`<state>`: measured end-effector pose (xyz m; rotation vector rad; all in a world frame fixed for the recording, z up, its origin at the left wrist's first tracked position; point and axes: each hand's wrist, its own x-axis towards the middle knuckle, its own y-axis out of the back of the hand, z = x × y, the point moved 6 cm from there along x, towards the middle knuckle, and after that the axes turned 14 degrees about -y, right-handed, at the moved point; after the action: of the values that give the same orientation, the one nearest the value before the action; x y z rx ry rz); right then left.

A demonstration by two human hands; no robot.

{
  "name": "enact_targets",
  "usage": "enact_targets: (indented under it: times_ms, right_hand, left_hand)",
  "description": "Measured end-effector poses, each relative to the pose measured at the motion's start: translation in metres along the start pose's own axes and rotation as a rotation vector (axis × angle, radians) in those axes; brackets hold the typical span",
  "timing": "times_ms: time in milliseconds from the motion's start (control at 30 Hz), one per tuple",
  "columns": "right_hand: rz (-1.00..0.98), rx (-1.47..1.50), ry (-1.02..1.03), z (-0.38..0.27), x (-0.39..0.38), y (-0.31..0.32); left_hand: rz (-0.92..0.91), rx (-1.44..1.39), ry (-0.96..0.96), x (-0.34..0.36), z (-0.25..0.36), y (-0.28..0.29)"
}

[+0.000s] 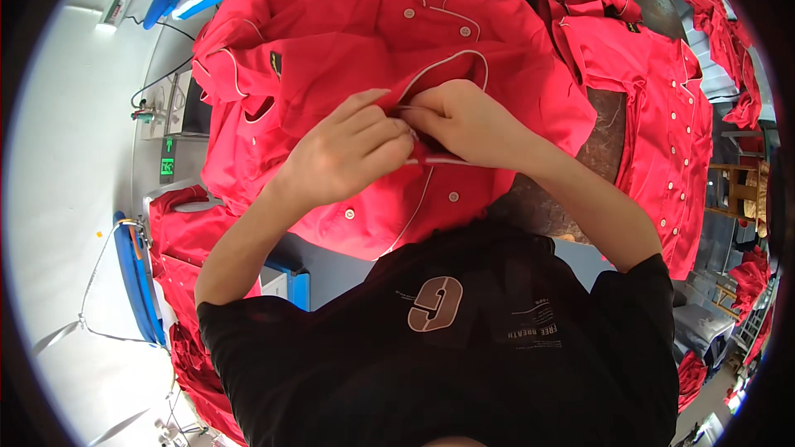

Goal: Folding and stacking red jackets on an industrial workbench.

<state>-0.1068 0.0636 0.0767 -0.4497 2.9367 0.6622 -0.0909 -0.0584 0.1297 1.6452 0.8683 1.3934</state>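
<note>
A red jacket (377, 215) with white piping and buttons lies over a pile of similar red garments (331, 25) in front of me. My left hand (348, 149), fingers curled and index finger raised, grips a piped edge of the jacket near its middle. Just right of it, my right hand (464, 124) pinches the same opening, with thumb and fingers turned into the fold. What lies inside the fold between my fingertips is mostly hidden.
Folded red shirts (658, 157) lie at the right of the dark worktable (534, 211). More red garments (186, 240) sit at lower left beside blue padded boards (137, 281) and a white wall (66, 157). Racks with red clothes (749, 273) stand at far right.
</note>
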Motion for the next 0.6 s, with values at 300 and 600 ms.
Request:
enact_targets:
  times_ms: [300,600]
  right_hand:
    - [0.079,0.049,-0.033,-0.006,-0.015,-0.007]
    - [-0.103,0.157,-0.100,0.008,-0.013,-0.016]
  left_hand:
    - [0.076,-0.171,0.070,-0.017,0.002,-0.008]
    - [0.106,-0.193,0.150,-0.022,-0.002,-0.014]
